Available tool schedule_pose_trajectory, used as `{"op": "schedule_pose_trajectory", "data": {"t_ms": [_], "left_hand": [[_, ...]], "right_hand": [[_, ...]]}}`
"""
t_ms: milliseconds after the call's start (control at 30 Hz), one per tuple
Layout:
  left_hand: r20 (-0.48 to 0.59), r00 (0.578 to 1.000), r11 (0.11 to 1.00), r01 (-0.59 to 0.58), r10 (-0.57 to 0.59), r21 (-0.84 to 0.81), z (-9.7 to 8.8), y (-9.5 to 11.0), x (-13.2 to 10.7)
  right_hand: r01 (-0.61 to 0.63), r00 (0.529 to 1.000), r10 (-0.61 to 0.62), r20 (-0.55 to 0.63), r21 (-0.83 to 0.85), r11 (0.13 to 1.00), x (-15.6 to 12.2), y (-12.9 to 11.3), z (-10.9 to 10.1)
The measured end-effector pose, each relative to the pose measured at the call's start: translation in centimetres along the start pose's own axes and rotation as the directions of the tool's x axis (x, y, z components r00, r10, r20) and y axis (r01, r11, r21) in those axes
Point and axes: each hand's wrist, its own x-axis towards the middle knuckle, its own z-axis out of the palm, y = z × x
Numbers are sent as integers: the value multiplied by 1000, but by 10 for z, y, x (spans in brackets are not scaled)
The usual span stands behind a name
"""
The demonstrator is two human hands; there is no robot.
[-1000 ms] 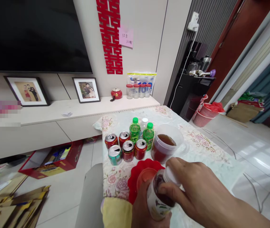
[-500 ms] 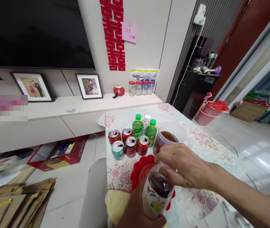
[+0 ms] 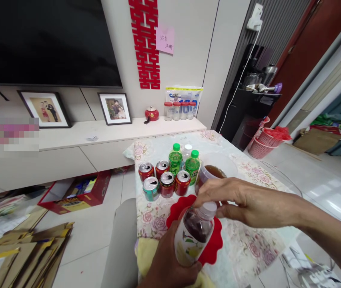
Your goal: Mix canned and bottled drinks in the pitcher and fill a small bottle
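My left hand is wrapped around a plastic bottle of dark drink with a white fruit-print label. The bottle leans slightly right over a red scalloped mat, its white cap on. Around the cap, my right hand has its thumb and fingers apart; whether a fingertip touches it I cannot tell. Beyond stand several opened drink cans, among them a red can and a teal can. Behind them are green-capped bottles and a clear tub of brown liquid, partly hidden by my right hand.
A floral cloth covers the table, with a yellow cloth at its near edge. Flattened cardboard and a red box lie on the floor at left. A power strip with cables is at lower right.
My right hand has loosened from the bottle's cap, which now shows between thumb and fingers. The bottle has shifted slightly left in my left hand.
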Motion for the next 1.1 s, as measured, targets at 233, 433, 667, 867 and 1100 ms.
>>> {"op": "schedule_pose_trajectory", "data": {"t_ms": [233, 433, 667, 867, 1100], "left_hand": [[36, 998, 998, 57, -57, 21, 0, -5, 2], [12, 981, 977, 191, -193, 97, -8, -8, 2], [-62, 982, 943, 187, -177, 275, -30, 23, 30], [-29, 977, 882, 203, -211, 425, -47, 54, 67], [-9, 981, 670, 138, -192, 730, -61, 77, 107]], "right_hand": [[-131, 989, 104, -103, -301, 944, 1, -6, 13], [129, 766, -108, -633, -13, 992, -28, 11, 0], [465, -189, 566, -802, 434, 771, -80, 120, 54], [443, -282, 755, -593, 618, 650, -87, 203, 164], [392, -232, 802, -551, 702, 595, -86, 228, 201]]}}
